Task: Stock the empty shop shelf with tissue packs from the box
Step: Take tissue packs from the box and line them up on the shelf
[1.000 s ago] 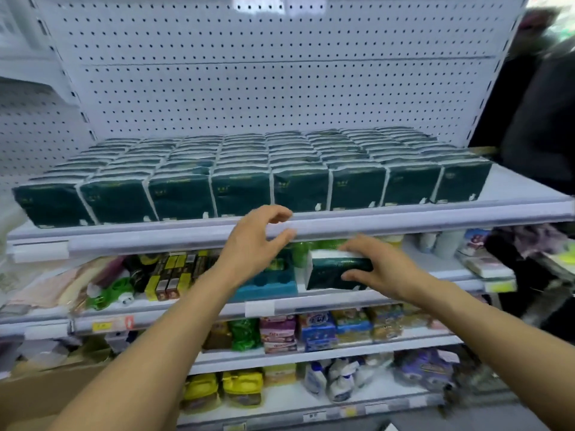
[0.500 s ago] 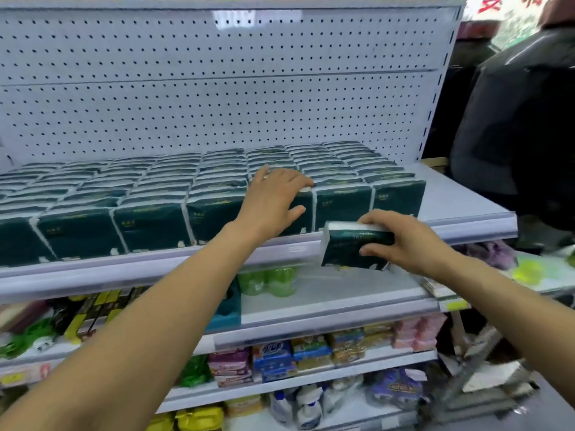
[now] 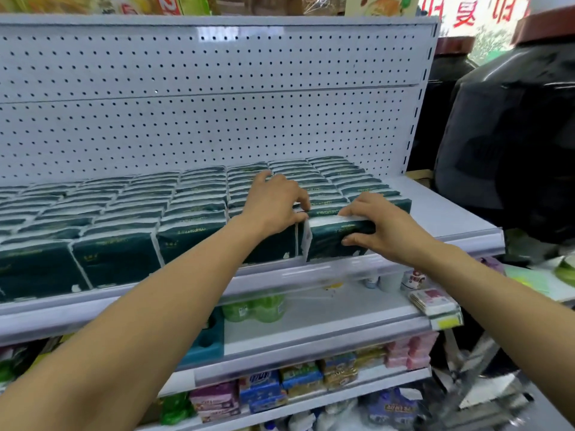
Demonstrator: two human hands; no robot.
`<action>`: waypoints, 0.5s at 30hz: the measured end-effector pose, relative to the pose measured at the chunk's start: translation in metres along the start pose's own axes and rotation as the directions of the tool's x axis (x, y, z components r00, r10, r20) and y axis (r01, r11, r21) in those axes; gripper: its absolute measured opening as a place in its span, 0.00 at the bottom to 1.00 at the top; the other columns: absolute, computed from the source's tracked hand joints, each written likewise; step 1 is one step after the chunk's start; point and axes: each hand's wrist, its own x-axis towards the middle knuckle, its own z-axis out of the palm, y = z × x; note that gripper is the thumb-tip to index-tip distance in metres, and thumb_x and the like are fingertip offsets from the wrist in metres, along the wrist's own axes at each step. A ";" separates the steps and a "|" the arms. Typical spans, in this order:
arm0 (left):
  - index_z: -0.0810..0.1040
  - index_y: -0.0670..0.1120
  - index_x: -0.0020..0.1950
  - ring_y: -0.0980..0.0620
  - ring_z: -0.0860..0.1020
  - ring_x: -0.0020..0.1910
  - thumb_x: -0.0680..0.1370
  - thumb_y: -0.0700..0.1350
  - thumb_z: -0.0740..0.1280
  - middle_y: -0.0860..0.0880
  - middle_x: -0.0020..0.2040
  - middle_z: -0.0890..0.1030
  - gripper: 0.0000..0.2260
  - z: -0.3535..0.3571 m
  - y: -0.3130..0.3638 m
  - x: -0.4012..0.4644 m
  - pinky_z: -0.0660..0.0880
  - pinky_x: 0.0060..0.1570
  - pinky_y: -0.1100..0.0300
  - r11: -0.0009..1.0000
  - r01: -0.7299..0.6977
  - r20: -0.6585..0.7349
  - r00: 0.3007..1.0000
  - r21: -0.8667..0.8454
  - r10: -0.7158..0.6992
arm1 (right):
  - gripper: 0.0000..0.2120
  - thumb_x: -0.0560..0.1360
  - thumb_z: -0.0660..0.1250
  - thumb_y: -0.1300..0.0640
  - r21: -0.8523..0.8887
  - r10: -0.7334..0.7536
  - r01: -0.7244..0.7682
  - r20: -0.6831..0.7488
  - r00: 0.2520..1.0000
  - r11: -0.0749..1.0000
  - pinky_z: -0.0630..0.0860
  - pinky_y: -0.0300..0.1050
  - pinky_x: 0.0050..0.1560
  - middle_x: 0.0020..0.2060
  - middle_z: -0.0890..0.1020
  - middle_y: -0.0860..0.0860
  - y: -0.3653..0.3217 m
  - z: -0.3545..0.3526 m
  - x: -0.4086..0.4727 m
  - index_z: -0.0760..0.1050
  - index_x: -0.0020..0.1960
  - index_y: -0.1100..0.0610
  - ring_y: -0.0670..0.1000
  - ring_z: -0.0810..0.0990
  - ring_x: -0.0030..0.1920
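Gripping one dark green tissue pack [image 3: 334,241] at the front edge of the shelf [image 3: 441,213], the right hand [image 3: 378,227] is curling its thumb under the pack's face and its fingers over the top. The pack is standing upright at the right end of the front row, touching its neighbour. The left hand [image 3: 275,203] is lying on the stocked packs [image 3: 193,213] just left of it, fingers bent and pressing on their tops, holding nothing. Roughly nine columns of packs are filling the shelf, front to back. Bare shelf is showing right of the held pack. Two arms are in view.
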 end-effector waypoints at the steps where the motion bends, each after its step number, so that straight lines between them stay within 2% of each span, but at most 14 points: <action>1: 0.82 0.59 0.52 0.51 0.74 0.62 0.75 0.58 0.71 0.56 0.53 0.82 0.08 0.000 -0.001 0.002 0.54 0.74 0.48 1.000 0.000 0.002 1.000 -0.011 0.000 | 0.20 0.71 0.75 0.49 -0.036 0.002 -0.001 0.009 1.000 0.999 0.74 0.53 0.52 0.53 0.73 0.45 0.000 0.003 0.003 0.76 0.61 0.49 0.49 0.72 0.56; 4: 0.82 0.58 0.49 0.53 0.75 0.60 0.74 0.57 0.72 0.57 0.53 0.81 0.07 -0.001 -0.006 0.006 0.54 0.73 0.49 0.996 0.013 0.008 1.000 -0.086 -0.013 | 0.21 0.72 0.73 0.46 -0.128 0.009 -0.007 0.016 1.000 0.992 0.74 0.51 0.48 0.54 0.74 0.46 0.000 0.009 0.010 0.75 0.63 0.47 0.49 0.71 0.57; 8: 0.83 0.58 0.48 0.53 0.76 0.58 0.75 0.56 0.72 0.58 0.54 0.82 0.05 0.000 -0.009 0.007 0.57 0.70 0.52 0.984 0.043 0.018 0.999 -0.171 -0.041 | 0.22 0.72 0.73 0.47 -0.241 -0.044 0.032 -0.046 0.998 0.970 0.66 0.46 0.47 0.54 0.75 0.48 0.000 0.016 0.019 0.75 0.64 0.49 0.52 0.71 0.56; 10: 0.83 0.58 0.48 0.54 0.76 0.58 0.76 0.55 0.71 0.58 0.55 0.82 0.04 0.003 -0.011 0.006 0.59 0.67 0.53 0.976 0.062 0.028 0.998 -0.208 -0.057 | 0.24 0.71 0.74 0.50 -0.318 -0.088 0.059 -0.080 0.993 0.946 0.66 0.48 0.49 0.55 0.75 0.51 -0.002 0.021 0.021 0.74 0.65 0.51 0.55 0.72 0.55; 13: 0.83 0.58 0.49 0.53 0.77 0.59 0.77 0.55 0.69 0.58 0.55 0.82 0.04 0.005 -0.014 0.005 0.63 0.66 0.52 0.959 0.075 0.051 0.997 -0.274 -0.064 | 0.27 0.68 0.77 0.55 -0.380 -0.164 0.104 -0.131 0.978 0.919 0.73 0.55 0.49 0.56 0.76 0.54 -0.002 0.029 0.022 0.73 0.65 0.53 0.59 0.74 0.54; 15: 0.83 0.56 0.52 0.52 0.77 0.58 0.79 0.53 0.66 0.57 0.55 0.82 0.06 0.005 -0.015 0.003 0.66 0.66 0.49 0.944 0.077 0.070 0.996 -0.320 -0.057 | 0.29 0.68 0.76 0.56 -0.420 -0.201 0.119 -0.157 0.967 0.900 0.73 0.57 0.54 0.61 0.76 0.55 -0.001 0.035 0.019 0.72 0.67 0.53 0.60 0.74 0.58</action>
